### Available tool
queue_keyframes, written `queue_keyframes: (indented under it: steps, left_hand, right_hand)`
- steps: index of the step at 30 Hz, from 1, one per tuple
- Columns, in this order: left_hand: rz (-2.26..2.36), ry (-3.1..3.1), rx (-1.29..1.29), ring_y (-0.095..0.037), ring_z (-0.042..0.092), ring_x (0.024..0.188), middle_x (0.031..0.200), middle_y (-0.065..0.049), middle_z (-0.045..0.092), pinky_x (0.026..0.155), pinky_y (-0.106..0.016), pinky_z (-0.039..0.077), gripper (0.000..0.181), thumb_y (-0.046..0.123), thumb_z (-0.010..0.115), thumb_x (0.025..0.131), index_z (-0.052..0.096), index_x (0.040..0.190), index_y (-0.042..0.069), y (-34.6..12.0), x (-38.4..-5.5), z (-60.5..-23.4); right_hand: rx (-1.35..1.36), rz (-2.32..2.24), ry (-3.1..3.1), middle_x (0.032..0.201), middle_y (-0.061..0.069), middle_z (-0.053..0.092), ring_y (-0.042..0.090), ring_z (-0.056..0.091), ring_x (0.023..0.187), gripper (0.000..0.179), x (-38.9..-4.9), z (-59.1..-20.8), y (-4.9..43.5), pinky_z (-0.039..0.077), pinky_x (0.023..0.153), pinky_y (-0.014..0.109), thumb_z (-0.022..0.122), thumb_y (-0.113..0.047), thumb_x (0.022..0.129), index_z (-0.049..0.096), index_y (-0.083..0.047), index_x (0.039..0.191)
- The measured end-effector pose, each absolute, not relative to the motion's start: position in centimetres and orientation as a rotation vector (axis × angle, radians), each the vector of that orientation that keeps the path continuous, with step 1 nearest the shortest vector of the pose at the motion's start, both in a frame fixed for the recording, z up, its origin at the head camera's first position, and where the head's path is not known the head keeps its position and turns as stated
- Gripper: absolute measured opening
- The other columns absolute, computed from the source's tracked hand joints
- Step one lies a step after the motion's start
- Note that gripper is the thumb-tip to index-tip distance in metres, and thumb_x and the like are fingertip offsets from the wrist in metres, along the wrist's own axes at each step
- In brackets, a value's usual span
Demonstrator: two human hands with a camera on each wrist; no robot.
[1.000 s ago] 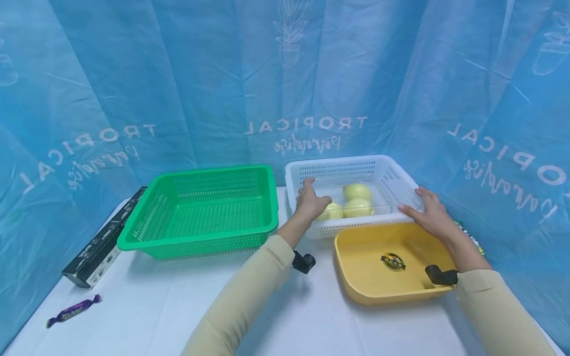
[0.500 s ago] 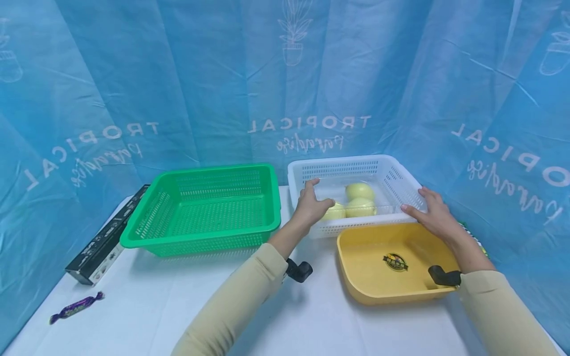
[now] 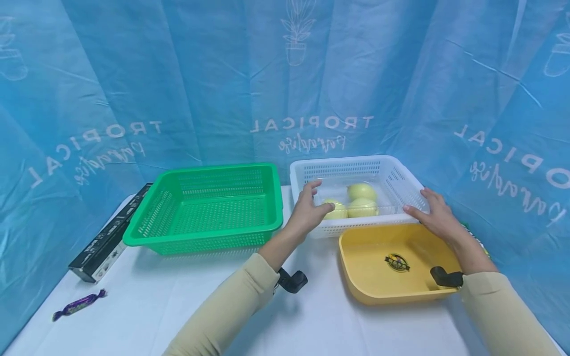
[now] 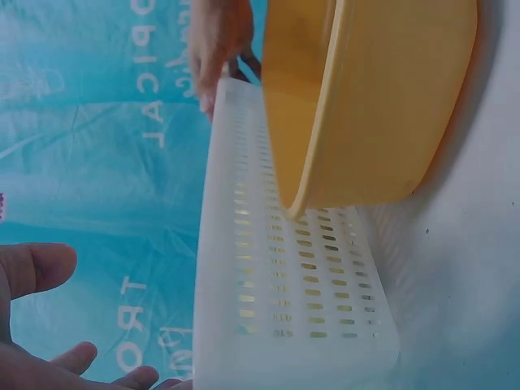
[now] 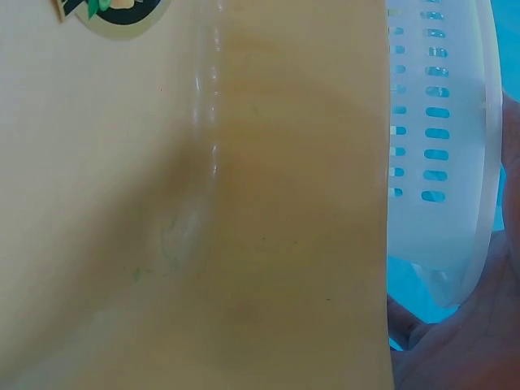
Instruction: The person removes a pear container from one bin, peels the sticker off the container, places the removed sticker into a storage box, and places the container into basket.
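Note:
In the head view, a white perforated basket (image 3: 392, 218) stands at the back right. Inside it, a clear plastic box (image 3: 387, 209) shows around several round pale yellow-green fruits (image 3: 362, 207). My left hand (image 3: 308, 210) hovers over the basket's left front part, thumb and fingers spread beside the fruits. The left wrist view shows that hand's thumb (image 4: 45, 266) apart from its fingers, with nothing between them. My right hand (image 3: 438, 215) grips the right front corner of the basket, its thumb on the front rim and its fingers along the side.
A yellow basin (image 3: 374, 277) with a round label stands in front of the white basket. To the left is a green basket (image 3: 213, 240), with a long black box (image 3: 107, 237) beside it. A purple wrapped candy (image 3: 79, 304) lies at the front left. Blue curtain (image 3: 222, 99) hangs behind.
My left hand has drawn back slightly to the left and towards me, its fingers still spread. The right hand keeps its place on the basket's corner. The head view has shifted a little.

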State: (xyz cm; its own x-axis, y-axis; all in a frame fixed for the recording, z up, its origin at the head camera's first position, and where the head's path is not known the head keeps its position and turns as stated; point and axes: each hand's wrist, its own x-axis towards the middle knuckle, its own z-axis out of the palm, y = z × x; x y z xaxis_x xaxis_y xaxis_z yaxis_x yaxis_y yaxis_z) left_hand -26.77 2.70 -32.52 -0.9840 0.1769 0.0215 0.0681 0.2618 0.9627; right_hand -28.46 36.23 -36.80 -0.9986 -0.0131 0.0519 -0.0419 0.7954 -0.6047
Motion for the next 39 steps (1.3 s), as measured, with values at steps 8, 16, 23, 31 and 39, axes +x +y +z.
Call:
queue_keyframes:
  steps: [8, 16, 23, 31, 39]
  left_hand:
    - [1.884, 2.384, 0.293, -0.027, 0.029, 0.142, 0.153, -0.007, 0.028, 0.108, -0.052, 0.037, 0.066, 0.019, 0.061, 0.087, 0.03, 0.145, 0.024, 1.4, -25.7, -32.3]
    - [1.895, 2.394, 0.326, -0.027, 0.031, 0.141, 0.151, -0.007, 0.032, 0.107, -0.05, 0.039, 0.066, 0.017, 0.062, 0.087, 0.031, 0.145, 0.024, 0.5, -24.8, -32.2]
    - [1.901, 2.414, 0.335, -0.027, 0.033, 0.14, 0.15, -0.007, 0.035, 0.106, -0.052, 0.039, 0.064, 0.018, 0.062, 0.087, 0.034, 0.143, 0.025, -0.8, -23.9, -31.9]
    - [1.952, 2.417, 0.372, -0.028, 0.034, 0.138, 0.149, -0.008, 0.037, 0.107, -0.053, 0.037, 0.061, 0.017, 0.063, 0.087, 0.036, 0.142, 0.022, -2.7, -23.0, -32.0]
    - [1.962, 2.45, 0.326, -0.026, 0.037, 0.136, 0.146, -0.006, 0.041, 0.103, -0.054, 0.04, 0.059, 0.016, 0.063, 0.086, 0.039, 0.14, 0.023, -4.0, -22.5, -31.8]
  right_hand:
    - [0.056, 0.968, -2.95, 0.153, 0.032, -0.006, 0.059, 0.006, 0.136, 0.095, -28.5, -36.8, 36.3, 0.016, 0.1, 0.075, 0.048, -0.057, 0.092, 0.002, 0.002, 0.15]
    - [0.054, 0.963, -2.967, 0.154, 0.031, -0.007, 0.058, 0.006, 0.136, 0.097, -28.5, -36.9, 36.3, 0.017, 0.099, 0.075, 0.048, -0.058, 0.091, 0.0, 0.002, 0.15]
    - [0.042, 0.955, -2.975, 0.153, 0.033, -0.007, 0.06, 0.007, 0.134, 0.097, -28.4, -36.8, 36.2, 0.018, 0.097, 0.076, 0.047, -0.059, 0.091, 0.0, 0.001, 0.15]
    - [0.041, 0.941, -2.98, 0.153, 0.033, -0.007, 0.061, 0.007, 0.133, 0.096, -28.4, -36.9, 36.2, 0.018, 0.097, 0.076, 0.047, -0.059, 0.091, 0.001, 0.001, 0.15]
    - [0.054, 0.885, -2.995, 0.154, 0.031, -0.006, 0.063, 0.007, 0.131, 0.095, -28.5, -36.7, 36.4, 0.018, 0.095, 0.078, 0.045, -0.059, 0.092, 0.002, 0.003, 0.15]
